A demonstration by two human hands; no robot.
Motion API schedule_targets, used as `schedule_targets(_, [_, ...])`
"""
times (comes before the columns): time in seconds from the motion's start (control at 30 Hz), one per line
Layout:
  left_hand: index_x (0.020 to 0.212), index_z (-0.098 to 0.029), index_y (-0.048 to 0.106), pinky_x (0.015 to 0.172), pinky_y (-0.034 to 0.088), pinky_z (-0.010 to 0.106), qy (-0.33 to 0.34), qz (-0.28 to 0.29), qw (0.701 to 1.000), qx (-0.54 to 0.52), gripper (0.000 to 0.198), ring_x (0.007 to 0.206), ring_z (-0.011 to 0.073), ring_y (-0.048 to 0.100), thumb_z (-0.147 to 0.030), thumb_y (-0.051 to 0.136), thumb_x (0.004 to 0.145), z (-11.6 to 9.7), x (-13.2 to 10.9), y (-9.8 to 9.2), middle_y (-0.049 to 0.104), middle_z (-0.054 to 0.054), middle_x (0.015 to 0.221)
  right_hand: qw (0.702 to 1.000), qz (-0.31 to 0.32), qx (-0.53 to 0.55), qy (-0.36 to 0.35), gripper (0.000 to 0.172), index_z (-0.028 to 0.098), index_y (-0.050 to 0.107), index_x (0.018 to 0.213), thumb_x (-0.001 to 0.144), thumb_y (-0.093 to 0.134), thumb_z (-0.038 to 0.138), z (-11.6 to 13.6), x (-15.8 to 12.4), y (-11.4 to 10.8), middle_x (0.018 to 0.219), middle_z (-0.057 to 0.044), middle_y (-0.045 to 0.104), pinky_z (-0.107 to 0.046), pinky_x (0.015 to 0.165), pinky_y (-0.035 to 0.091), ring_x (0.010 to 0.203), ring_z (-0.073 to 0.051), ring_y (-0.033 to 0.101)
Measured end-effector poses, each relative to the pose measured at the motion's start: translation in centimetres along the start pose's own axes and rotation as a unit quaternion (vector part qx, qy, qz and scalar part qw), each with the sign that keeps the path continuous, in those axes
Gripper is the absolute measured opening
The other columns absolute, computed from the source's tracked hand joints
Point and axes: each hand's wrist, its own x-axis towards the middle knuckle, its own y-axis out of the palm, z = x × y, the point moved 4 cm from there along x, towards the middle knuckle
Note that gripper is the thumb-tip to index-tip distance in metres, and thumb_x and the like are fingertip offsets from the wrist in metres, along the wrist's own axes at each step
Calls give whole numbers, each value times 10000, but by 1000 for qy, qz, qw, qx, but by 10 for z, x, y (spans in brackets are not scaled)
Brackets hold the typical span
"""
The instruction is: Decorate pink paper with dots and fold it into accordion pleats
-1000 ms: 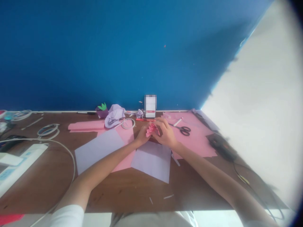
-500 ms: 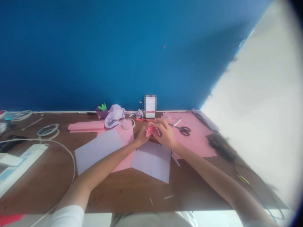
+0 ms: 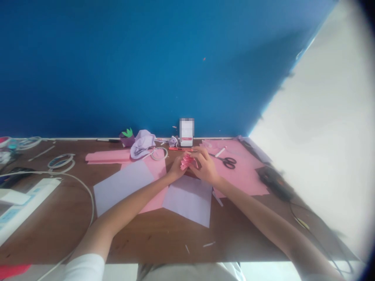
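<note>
A small piece of pleated pink paper [image 3: 185, 161] is held up between my two hands, above the table's middle. My left hand [image 3: 175, 167] grips it from the left, fingers closed. From the right, my right hand [image 3: 206, 166] pinches its edge with bent fingers; part of the paper is hidden behind them. Just below my hands lies a lavender paper sheet [image 3: 189, 201]. Black-handled scissors [image 3: 228, 161] rest on pink sheets [image 3: 246, 177] to the right of my right hand. An orange-red pen-like stick [image 3: 179, 148] lies behind my hands.
A phone [image 3: 186, 134] stands against the blue wall. Crumpled lavender paper [image 3: 142, 143], a purple pot with green paper leaves [image 3: 127, 138] and another lavender sheet [image 3: 123, 187] are at left. A white power strip [image 3: 32, 208] and looping cable [image 3: 91, 195] lie far left; a dark device [image 3: 277, 183] sits right.
Almost nothing differs. Both hands keep their hold on the pink paper in the same place, and the whole view has shifted by a few pixels.
</note>
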Motion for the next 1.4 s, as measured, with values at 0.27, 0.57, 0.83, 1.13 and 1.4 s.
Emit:
schedule_targets(0.27, [868,-154,591,755,485,320,-7,-9,1000,2,111,827,192,613,-118,557,769,0,-1,0,654,59,897,1000,8,19,7,376,270,513,1190,830,586,189,2,0,0,1256,-100,502,-408,896,516,1170,-243,520])
schedule_targets(0.57, [880,-159,578,754,482,310,19,-2,1000,-14,93,806,181,604,-162,534,797,-7,-1,-2,645,51,880,1000,-18,10,-11,360,267,486,1174,836,588,196,3,-1,0,1225,-96,534,-410,915,505,1146,-232,534])
schedule_targets(0.83, [886,-159,579,778,476,305,10,3,1000,-16,111,828,173,596,-145,517,794,-6,-1,-1,633,38,870,1000,-25,9,-6,359,252,486,1197,852,581,223,0,-3,2,1177,-103,577,-427,916,502,1131,-237,550])
schedule_targets(1.13, [972,-166,572,824,482,347,33,28,998,-52,181,880,203,600,-290,546,842,-17,-2,-3,633,84,1011,999,-8,-37,-38,373,273,486,1248,881,538,233,-2,-8,4,1223,-106,556,-424,896,512,1146,-246,542])
schedule_targets(1.4, [935,-169,549,839,474,342,41,14,998,-37,101,868,185,600,-217,522,851,-16,-1,-1,627,64,914,993,-12,-94,-67,339,272,534,1233,897,521,228,0,-12,6,1195,-100,596,-425,838,513,1056,-255,576])
